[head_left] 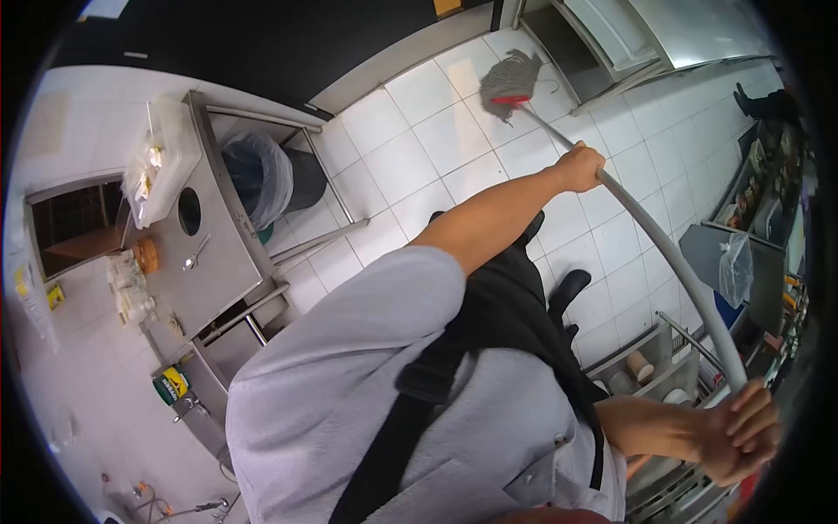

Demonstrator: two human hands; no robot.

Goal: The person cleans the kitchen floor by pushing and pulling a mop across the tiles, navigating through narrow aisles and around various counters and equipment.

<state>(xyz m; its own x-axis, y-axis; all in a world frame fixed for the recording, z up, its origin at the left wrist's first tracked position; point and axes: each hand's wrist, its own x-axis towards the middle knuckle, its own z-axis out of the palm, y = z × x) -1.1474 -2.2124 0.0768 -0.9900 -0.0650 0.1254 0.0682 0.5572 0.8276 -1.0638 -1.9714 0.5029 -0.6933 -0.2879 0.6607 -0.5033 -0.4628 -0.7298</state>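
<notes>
My left hand [580,167] is closed around the lower part of a mop's long grey handle [668,240]. At the lower right, my right hand [740,434] grips the handle near its upper end. The handle slants down to a red clamp, and the mop's grey string head [511,83] rests on the white tiled floor [449,140]. The head lies near a metal cabinet [567,52].
A steel table [223,218] stands to the left, with a plastic-lined bin [301,179] under it and a clear container [161,166] on top. Metal shelving [646,367] holding cups is by my right side. Another person's dark boot [746,100] shows at the far right.
</notes>
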